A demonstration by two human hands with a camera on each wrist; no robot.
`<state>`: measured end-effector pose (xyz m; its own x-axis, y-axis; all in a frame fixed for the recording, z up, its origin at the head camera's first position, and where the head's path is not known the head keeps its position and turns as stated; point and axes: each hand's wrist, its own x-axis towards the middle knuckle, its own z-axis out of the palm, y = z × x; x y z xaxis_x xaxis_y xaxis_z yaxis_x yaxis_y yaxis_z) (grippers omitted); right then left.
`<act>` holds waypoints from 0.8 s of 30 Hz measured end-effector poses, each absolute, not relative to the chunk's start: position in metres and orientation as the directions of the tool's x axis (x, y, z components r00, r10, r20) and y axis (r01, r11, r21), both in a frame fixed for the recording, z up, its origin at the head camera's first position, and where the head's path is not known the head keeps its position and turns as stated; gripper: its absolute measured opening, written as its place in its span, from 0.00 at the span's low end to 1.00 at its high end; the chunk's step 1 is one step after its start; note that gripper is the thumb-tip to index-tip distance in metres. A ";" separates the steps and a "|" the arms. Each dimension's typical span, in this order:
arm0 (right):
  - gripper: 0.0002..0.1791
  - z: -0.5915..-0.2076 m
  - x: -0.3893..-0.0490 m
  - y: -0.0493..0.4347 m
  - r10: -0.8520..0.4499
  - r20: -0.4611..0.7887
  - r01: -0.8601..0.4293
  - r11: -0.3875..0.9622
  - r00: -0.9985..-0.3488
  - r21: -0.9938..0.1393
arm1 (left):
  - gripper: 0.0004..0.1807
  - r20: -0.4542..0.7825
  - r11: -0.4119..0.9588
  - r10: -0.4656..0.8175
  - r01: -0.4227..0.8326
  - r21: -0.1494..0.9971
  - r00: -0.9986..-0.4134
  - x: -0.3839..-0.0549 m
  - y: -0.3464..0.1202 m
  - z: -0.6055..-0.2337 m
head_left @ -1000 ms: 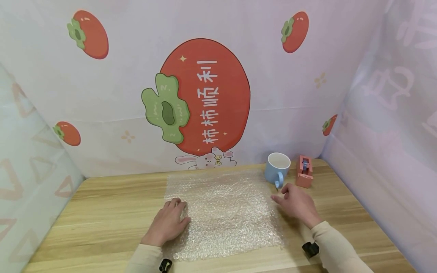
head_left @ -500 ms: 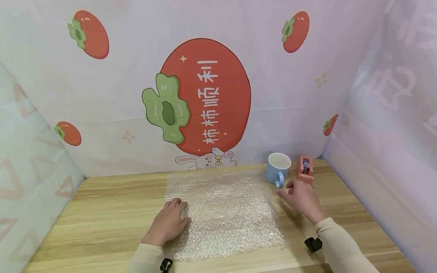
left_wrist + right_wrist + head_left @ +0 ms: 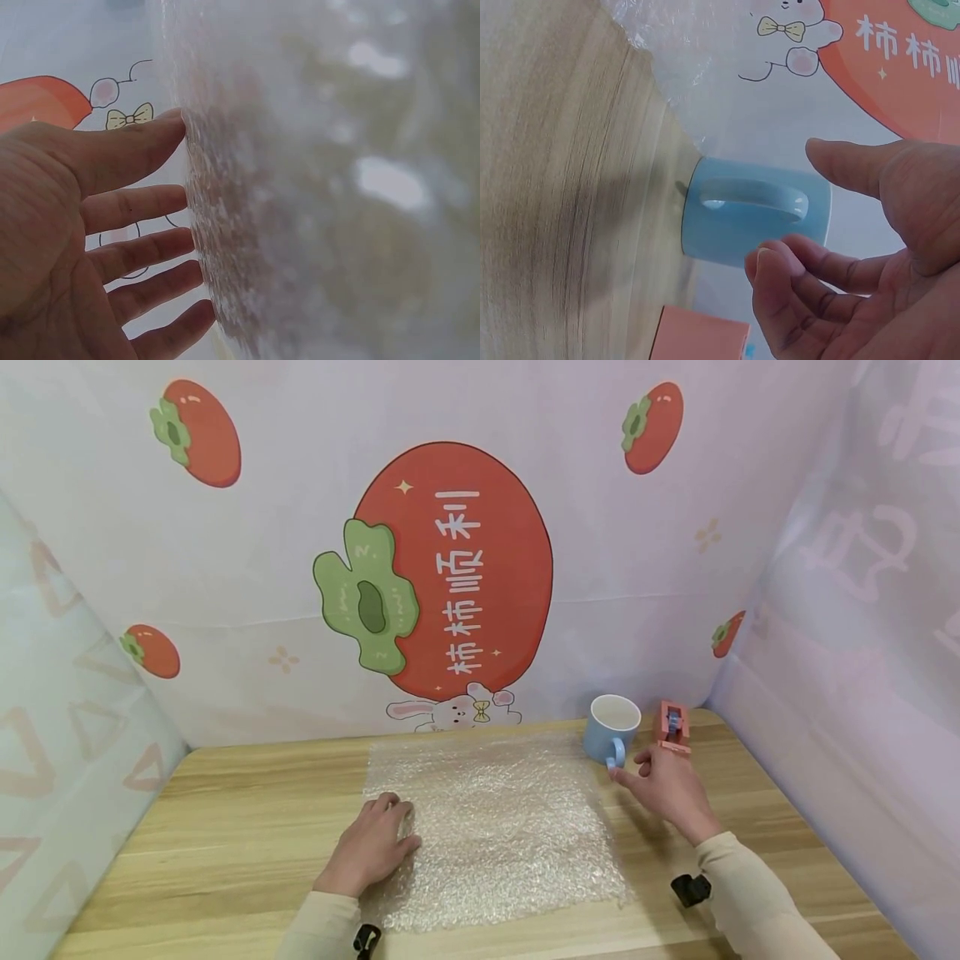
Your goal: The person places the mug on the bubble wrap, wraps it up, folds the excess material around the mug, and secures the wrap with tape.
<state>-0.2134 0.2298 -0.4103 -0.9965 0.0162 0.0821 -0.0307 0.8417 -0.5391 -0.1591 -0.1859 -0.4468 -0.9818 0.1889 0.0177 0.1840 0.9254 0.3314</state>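
A sheet of clear bubble wrap (image 3: pixel 495 835) lies spread on the wooden table. My left hand (image 3: pixel 367 847) rests on its left edge, and in the left wrist view its fingertips (image 3: pixel 174 196) touch the wrap with the fingers fairly straight. At the back right stands a light blue mug (image 3: pixel 600 739), upright, its handle (image 3: pixel 754 196) facing me. My right hand (image 3: pixel 666 787) is right at that handle. In the right wrist view its thumb is apart from the loosely bent fingers (image 3: pixel 776 289), with nothing between them.
A pink tape dispenser (image 3: pixel 672 727) stands right of the mug, close beyond my right hand. Behind the table (image 3: pixel 247 810) rises a white backdrop (image 3: pixel 255 568) printed with red persimmons. Further fabric walls close off both sides.
My right hand has moved right and slightly away from me, from the wrap's right edge to the mug's handle. The left hand stays on the wrap.
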 end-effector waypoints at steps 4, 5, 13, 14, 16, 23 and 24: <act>0.31 -0.411 -0.216 0.231 0.017 0.084 -0.031 0.841 -0.996 -0.540 | 0.25 0.010 0.926 0.186 0.179 0.332 -0.983 -0.159 -0.186 -0.446; 0.32 -0.411 -0.217 0.232 0.014 0.088 -0.036 0.839 -0.996 -0.543 | 0.25 0.009 0.926 0.185 0.178 0.334 -0.983 -0.159 -0.185 -0.445; 0.33 -0.415 -0.221 0.233 -0.007 0.097 -0.063 0.803 -0.995 -0.592 | 0.25 0.004 0.931 0.175 0.166 0.325 -0.985 -0.161 -0.185 -0.447; 0.33 -0.415 -0.221 0.233 -0.007 0.092 -0.062 0.796 -0.996 -0.603 | 0.25 0.003 0.932 0.174 0.165 0.324 -0.985 -0.161 -0.185 -0.447; 0.34 -0.417 -0.222 0.233 -0.008 0.083 -0.058 0.781 -0.997 -0.622 | 0.25 0.001 0.932 0.174 0.165 0.323 -0.985 -0.161 -0.185 -0.447; 0.34 -0.420 -0.226 0.233 -0.016 0.051 -0.046 0.744 -0.999 -0.667 | 0.25 0.001 0.929 0.175 0.166 0.330 -0.985 -0.161 -0.185 -0.447; 0.34 -0.421 -0.226 0.234 -0.019 0.049 -0.047 0.740 -0.999 -0.671 | 0.25 0.001 0.930 0.175 0.166 0.329 -0.984 -0.160 -0.185 -0.447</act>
